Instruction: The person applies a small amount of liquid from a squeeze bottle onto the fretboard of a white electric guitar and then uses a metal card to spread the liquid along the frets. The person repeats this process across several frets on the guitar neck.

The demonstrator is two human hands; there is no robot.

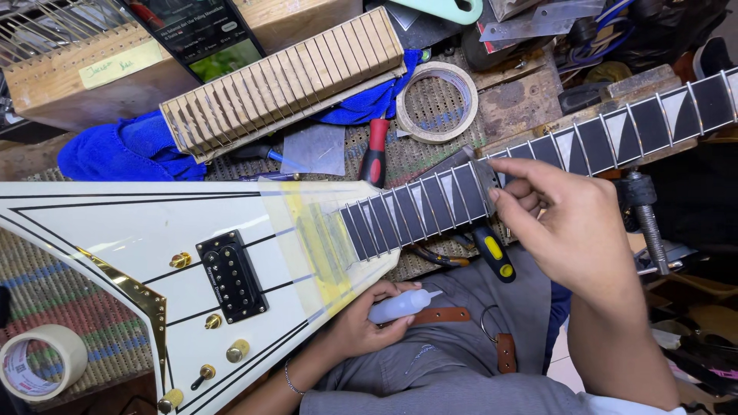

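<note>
Right hand (pixel 573 230): over the neck, fingers curled, thumb and forefinger pinched on a small metal plate (pixel 486 178) pressed flat across the fretboard.
Left hand (pixel 361 323): below the guitar's edge, near the lap, closed around a small white squeeze bottle (pixel 401 306), nozzle pointing right.
Guitar (pixel 115 230): white, V-shaped body with black pinstripes, lying flat on the bench, neck running up to the right.
Fretboard (pixel 584 142): dark, with pale triangular inlays and metal frets; plate sits roughly midway along it.
Tape (pixel 319 242): clear and yellowish strips masking the body where the neck joins.
Pickup (pixel 231 275): black, on the body, with gold knobs (pixel 237 350) beside and below it.
Tape rolls: one (pixel 437 101) above the neck, one (pixel 40 373) at bottom left.
Wooden block (pixel 284 81): slotted, above the body, lying on a blue cloth (pixel 115 150).
Screwdriver (pixel 374 154): red-and-black handle, just above the neck joint.
</note>
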